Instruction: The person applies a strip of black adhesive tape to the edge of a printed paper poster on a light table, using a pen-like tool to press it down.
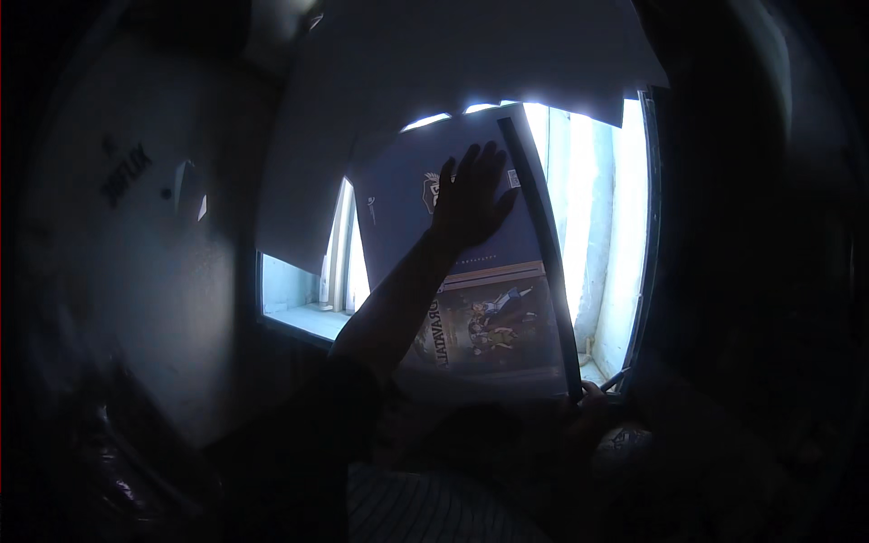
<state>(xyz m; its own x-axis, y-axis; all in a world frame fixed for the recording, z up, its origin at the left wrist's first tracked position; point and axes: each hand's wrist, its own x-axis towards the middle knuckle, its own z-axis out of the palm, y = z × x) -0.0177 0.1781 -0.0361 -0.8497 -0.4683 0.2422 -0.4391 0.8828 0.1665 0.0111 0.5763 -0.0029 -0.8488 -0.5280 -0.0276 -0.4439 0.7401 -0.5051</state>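
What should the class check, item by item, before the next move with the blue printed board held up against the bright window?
1. Left hand flat on the blue printed cardboard board, fingers spread: ok.
2. Right hand at the board's lower right corner by the dark edge strip; grip: cannot tell.
3. Board covers the bright window: not ok, light shows on both sides.
4. Grey sheet above overlaps the board's top: ok.

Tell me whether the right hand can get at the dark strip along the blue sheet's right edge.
Probably yes: the right hand already sits at the dark strip's lower end, though it is too dark to confirm a grip.
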